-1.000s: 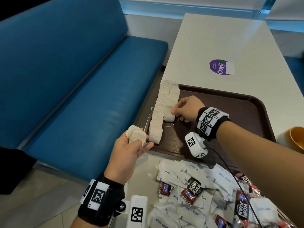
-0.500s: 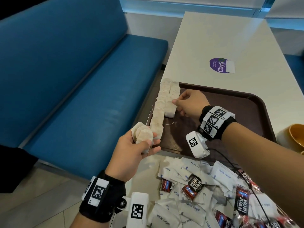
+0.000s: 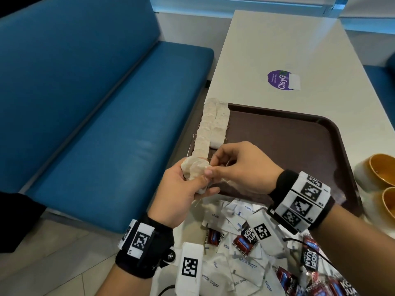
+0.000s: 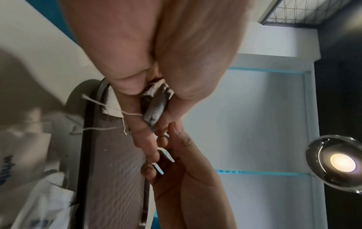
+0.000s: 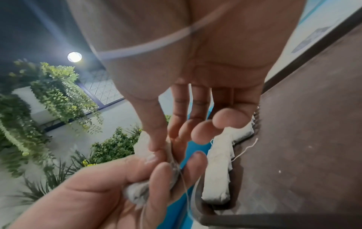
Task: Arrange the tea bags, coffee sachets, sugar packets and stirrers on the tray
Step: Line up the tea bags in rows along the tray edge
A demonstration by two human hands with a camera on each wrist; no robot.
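The left hand (image 3: pixel 181 193) curls its fingers and thumb around a small bunch of soft, crumpled paper tea bags (image 3: pixel 195 170), pale beige and pillowy, with thin white strings trailing below the palm. The right hand (image 3: pixel 239 165) meets it from the other side, thumb and forefinger pinching the top edge of one bag in that bunch while the other fingers stay loosely bent; both hands hover over the near left corner of the tray (image 3: pixel 299 146). The tray is a dark brown plastic rectangle with rounded corners, a raised rim and a finely textured floor. Along its left edge lie two rows of tea bags (image 3: pixel 211 124), flat rectangular pouches laid end to end and touching, the right-hand row shorter than the left. Nearer the person, off the tray, a loose heap of flat white paper sugar packets (image 3: pixel 241 259) printed "white sugar" overlaps glossy red-and-black coffee sachets (image 3: pixel 245 242). All of it rests on a smooth off-white table (image 3: pixel 277 43) bearing a round purple sticker (image 3: pixel 280 80). Two glazed ochre cups (image 3: pixel 380 174) stand at the right, just beside the tray. A padded blue bench (image 3: pixel 96 114) runs along the left.
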